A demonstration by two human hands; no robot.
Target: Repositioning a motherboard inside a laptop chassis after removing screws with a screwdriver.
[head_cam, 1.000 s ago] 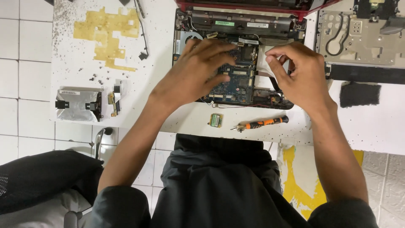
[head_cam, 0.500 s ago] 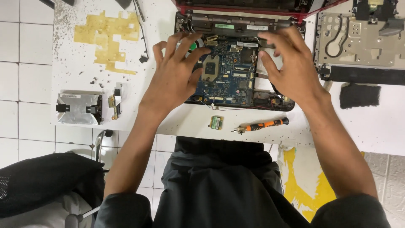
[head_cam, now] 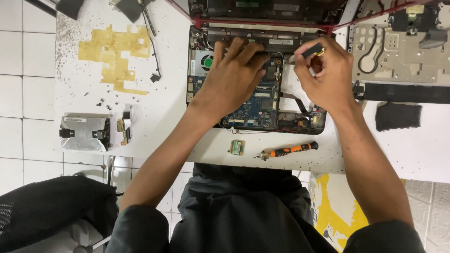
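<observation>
An opened laptop base point(head_cam: 300, 122) with a red rim lies on the white table, its blue circuit board point(head_cam: 253, 110) exposed. My left hand point(head_cam: 234, 75) lies palm down on the board, fingers reaching the hinge edge beside the fan point(head_cam: 202, 61). My right hand point(head_cam: 326, 72) hovers over the right part of the base and pinches a small black and gold part point(head_cam: 313, 50) between thumb and fingers.
An orange-handled screwdriver point(head_cam: 288, 151) and a small green chip card point(head_cam: 236, 147) lie near the table's front edge. A silver drive bracket point(head_cam: 84, 133) sits at left, a grey metal cover point(head_cam: 398, 54) at right, a black pad point(head_cam: 398, 116) below it. Yellow tape residue point(head_cam: 115, 56) marks the table.
Both hands have shifted from gripping the board's two sides. The left now rests across the board's top, and the right has lifted holding a small part.
</observation>
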